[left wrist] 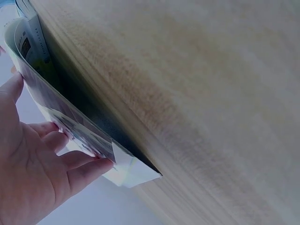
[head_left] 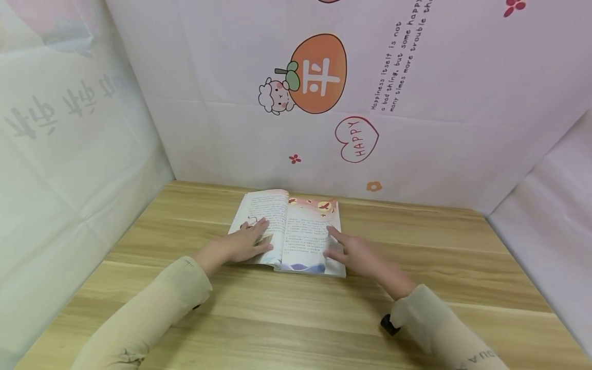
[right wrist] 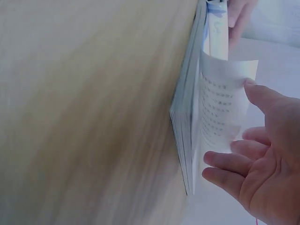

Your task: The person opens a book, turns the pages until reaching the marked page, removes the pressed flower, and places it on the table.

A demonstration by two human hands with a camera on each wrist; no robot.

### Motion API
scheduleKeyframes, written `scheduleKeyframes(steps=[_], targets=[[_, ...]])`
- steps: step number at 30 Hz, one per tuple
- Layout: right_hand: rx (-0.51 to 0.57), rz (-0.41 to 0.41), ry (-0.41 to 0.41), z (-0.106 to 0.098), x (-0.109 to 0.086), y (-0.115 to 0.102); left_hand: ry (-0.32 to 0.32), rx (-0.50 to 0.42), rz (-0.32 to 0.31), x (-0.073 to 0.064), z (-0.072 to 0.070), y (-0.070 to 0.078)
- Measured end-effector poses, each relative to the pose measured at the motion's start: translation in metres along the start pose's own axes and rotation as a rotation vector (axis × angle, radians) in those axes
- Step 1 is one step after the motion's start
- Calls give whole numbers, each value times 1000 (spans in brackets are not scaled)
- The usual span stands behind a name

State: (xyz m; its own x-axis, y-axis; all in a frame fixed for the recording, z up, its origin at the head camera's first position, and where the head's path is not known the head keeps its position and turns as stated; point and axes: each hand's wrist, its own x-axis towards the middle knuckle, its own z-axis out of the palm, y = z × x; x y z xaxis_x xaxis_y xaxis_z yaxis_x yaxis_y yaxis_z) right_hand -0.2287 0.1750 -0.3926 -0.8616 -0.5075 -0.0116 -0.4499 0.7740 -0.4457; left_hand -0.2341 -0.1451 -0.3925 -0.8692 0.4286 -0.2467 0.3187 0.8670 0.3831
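Observation:
An open book (head_left: 307, 236) lies on the wooden table, with printed text and coloured pictures on its pages. My left hand (head_left: 242, 242) rests on the left page, its fingers spread; in the left wrist view the fingertips press on the illustrated page (left wrist: 70, 117), which bows up above the cover. Over at the outer edge of the right page is my right hand (head_left: 358, 253), thumb and fingers apart. The right wrist view shows a single page (right wrist: 225, 93) raised off the stack, with the thumb tip of the right hand (right wrist: 262, 154) at its corner and the other fingertips near its free edge.
The wooden table (head_left: 277, 318) reaches back to a white printed cloth (head_left: 222, 118) hanging behind it. More white cloth hangs at the left (head_left: 69, 180) and right (head_left: 555, 205) sides. A black band (head_left: 390, 325) shows by the right sleeve.

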Motion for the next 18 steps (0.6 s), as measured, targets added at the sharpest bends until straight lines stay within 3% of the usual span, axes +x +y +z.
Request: scheduleKeyframes(steps=[10,18], targets=[[79,-88,-28,19,7,-14,24,10,11,1,0,-1],[24,-225,-8,25,5,-25,57,18,41,2,2,-2]])
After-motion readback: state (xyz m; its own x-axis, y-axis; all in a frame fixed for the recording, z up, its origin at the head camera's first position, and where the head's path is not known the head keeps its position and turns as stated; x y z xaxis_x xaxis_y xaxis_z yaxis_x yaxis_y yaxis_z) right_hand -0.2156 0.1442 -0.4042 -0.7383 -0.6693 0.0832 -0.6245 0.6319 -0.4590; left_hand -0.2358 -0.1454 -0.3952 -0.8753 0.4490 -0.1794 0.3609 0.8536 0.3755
